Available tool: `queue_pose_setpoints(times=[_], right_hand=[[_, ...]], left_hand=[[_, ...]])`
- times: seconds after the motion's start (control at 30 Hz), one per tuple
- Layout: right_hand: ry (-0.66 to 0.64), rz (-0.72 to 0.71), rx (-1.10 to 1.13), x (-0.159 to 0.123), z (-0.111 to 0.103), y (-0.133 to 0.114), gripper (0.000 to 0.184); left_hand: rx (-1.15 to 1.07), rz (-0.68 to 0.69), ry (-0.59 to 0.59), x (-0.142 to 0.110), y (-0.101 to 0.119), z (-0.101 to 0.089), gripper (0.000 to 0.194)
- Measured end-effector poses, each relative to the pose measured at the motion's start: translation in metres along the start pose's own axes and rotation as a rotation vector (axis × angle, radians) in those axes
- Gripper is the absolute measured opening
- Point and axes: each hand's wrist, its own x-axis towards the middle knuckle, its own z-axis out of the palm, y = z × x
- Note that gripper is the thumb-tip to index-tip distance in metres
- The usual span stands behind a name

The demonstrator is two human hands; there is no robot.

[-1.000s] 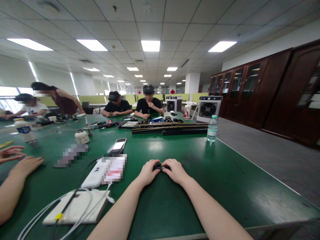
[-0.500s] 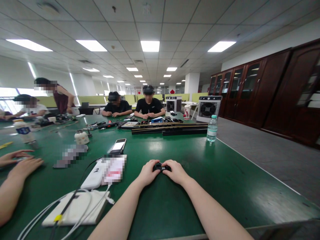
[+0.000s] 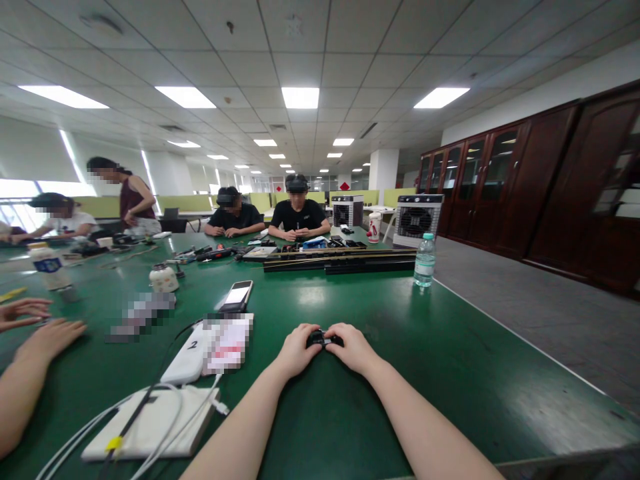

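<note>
My left hand [image 3: 296, 348] and my right hand [image 3: 354, 347] rest side by side on the green table [image 3: 450, 360], fingers curled. Between them they pinch a small black object [image 3: 323, 339], only its top showing between the fingertips. Both forearms reach in from the bottom of the view. What the object is I cannot make out.
A phone [image 3: 237, 296], a white power bank [image 3: 191, 355], a white flat box with cables [image 3: 153, 420] lie to my left. Another person's hands [image 3: 43, 333] rest at the far left. A water bottle [image 3: 425, 259] and long black rails [image 3: 340, 259] stand farther back, with several seated people beyond.
My hands stay on the small black object, barely shifting. The view tilted slightly. The standing person at the back left straightened up and moved right.
</note>
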Motion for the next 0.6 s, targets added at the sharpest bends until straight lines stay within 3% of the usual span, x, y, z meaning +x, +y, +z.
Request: queue_pose_setpoints(times=[0.33,0.6], right_hand=[[0.071,-0.001,0.058,0.0018,-0.0044,-0.0065,0.017],[0.229,0.097,0.180,0.0047,-0.0068,-0.0018,0.021]], left_hand=[[0.001,-0.014,0.001,0.0002,-0.0004,0.0005,0.039],[0.012,-0.020,-0.003,-0.0007,0.0014,-0.0015,0.040]])
